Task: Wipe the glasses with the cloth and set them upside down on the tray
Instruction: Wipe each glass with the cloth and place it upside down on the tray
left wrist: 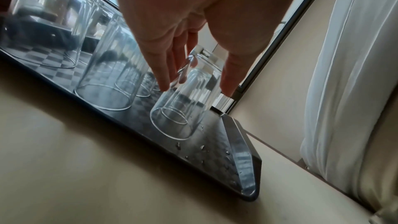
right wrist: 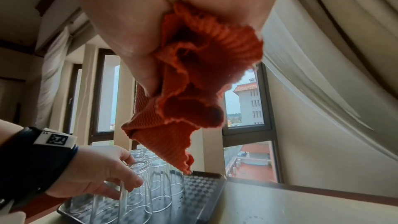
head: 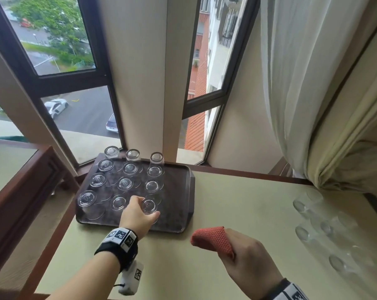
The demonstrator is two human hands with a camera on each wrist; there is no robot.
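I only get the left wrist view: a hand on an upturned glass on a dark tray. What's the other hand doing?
Observer: The right hand holds a bunched red cloth over the table, right of the tray.
Operator: How many are on the tray?
Observer: Twelve, upside down, in four rows of three. The left hand grips the near-right glass.
Operator: Any more to wipe?
Observer: Yes, more glasses sit at the table's right side, by the curtain.

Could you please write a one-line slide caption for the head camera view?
Left hand sets an upturned clear glass on the dark tray while the right hand holds the red cloth.
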